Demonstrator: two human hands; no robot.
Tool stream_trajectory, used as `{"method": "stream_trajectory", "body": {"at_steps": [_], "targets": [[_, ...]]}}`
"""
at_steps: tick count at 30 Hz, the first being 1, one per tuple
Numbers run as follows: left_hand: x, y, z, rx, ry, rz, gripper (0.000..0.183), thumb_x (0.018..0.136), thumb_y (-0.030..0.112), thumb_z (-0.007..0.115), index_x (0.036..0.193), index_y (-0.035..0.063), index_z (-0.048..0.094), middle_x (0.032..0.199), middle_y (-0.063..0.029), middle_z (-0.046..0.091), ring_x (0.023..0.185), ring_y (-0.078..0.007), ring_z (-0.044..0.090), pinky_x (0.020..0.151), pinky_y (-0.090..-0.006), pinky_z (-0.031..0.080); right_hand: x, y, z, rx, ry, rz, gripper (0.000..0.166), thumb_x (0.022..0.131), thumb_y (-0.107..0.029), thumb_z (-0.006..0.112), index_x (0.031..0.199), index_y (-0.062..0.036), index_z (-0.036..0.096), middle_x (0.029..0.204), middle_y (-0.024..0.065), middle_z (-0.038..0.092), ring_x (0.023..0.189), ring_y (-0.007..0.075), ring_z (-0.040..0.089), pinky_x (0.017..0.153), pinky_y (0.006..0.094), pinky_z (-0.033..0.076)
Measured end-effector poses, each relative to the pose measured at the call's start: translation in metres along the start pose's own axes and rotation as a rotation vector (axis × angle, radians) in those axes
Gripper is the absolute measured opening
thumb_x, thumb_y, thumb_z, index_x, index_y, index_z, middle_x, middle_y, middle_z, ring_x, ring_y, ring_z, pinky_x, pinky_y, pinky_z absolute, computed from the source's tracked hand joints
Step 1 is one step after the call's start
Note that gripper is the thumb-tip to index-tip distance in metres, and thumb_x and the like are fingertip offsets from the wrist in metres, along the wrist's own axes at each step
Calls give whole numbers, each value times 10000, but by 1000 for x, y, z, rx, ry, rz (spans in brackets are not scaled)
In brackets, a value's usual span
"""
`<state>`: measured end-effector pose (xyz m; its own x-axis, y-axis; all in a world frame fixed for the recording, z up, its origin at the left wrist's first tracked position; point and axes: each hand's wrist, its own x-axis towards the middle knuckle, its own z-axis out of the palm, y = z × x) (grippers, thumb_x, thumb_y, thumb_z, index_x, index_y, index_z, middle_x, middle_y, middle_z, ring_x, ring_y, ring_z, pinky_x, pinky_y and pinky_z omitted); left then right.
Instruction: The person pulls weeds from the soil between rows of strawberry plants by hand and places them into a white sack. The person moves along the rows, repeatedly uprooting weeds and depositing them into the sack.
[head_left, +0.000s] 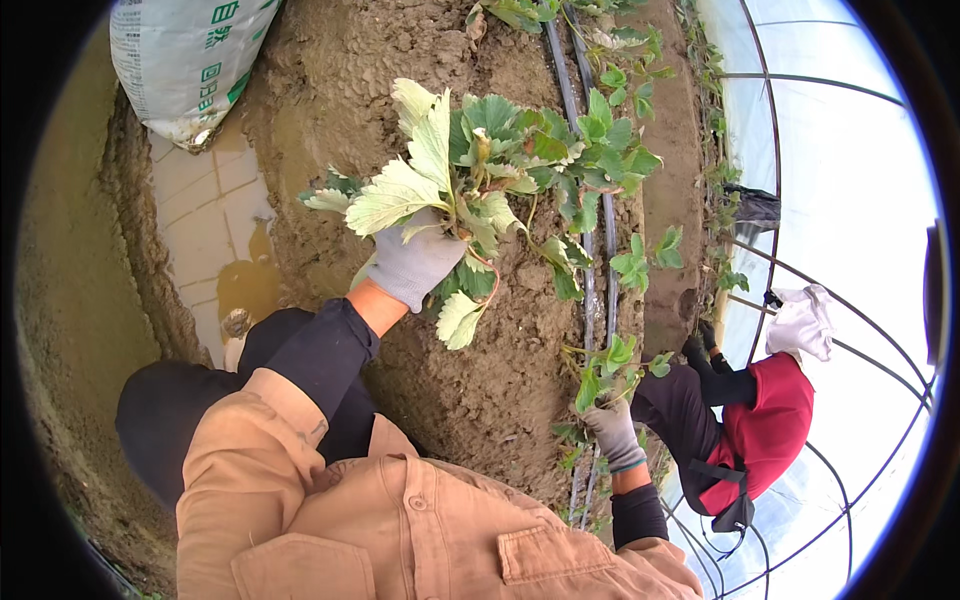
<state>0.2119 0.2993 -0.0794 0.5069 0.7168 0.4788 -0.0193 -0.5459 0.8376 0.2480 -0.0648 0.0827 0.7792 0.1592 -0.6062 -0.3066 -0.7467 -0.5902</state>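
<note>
A thick bunch of uprooted-looking strawberry plants (427, 176) is held in my left hand (420, 259), which wears a grey knit glove. Its broad leaves show pale undersides, and some edges are browned. Lower right, my gloved right hand (615, 435) closes around the stems of a small strawberry plant (604, 371) beside the drip lines. My fingertips there are partly hidden by leaves. Another small green plant (634, 262) stands a little farther up the bed, apart from both hands.
Two black drip hoses (589, 277) run along the muddy raised bed (480, 390). To the left, a printed white sack (187, 67) stands by a puddled furrow (202, 217). A co-worker in a red top (769, 427) bends at the right, near the greenhouse film (847, 165).
</note>
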Motion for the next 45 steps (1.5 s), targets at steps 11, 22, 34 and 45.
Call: {"method": "stream_trajectory", "body": {"at_steps": [11, 22, 34, 45], "targets": [[-9, -8, -7, 72, -237, -147, 226, 773, 279, 614, 860, 71, 639, 770, -99, 624, 701, -307, 597, 656, -397, 452, 49, 7, 39, 351, 320, -67, 137, 798, 5, 662, 934, 21, 652, 819, 21, 639, 677, 94, 571, 598, 225, 457], [-8, -1, 1, 90, -393, -388, 274, 735, 335, 663, 792, 68, 659, 777, -113, 654, 733, -309, 623, 690, -400, 470, 32, -166, -51, -279, 378, -377, 76, 805, -41, 676, 858, 7, 651, 778, -8, 602, 673, 64, 540, 577, 220, 435], [13, -38, 5, -491, 24, -603, 268, 789, 210, 689, 829, -51, 643, 733, -207, 650, 731, -333, 648, 657, -372, 480, 18, -211, 143, -1061, -584, -878, 478, 695, -4, 557, 1163, -100, 536, 952, 150, 585, 837, 364, 600, 696, 417, 496], [13, -27, 7, -221, -129, -676, 362, 752, 316, 689, 798, -38, 633, 705, -211, 627, 725, -369, 630, 639, -407, 495, 100, -175, 137, -1546, 350, -1021, 370, 781, -61, 546, 1144, -73, 479, 823, 121, 593, 628, 232, 650, 519, 317, 523]]}}
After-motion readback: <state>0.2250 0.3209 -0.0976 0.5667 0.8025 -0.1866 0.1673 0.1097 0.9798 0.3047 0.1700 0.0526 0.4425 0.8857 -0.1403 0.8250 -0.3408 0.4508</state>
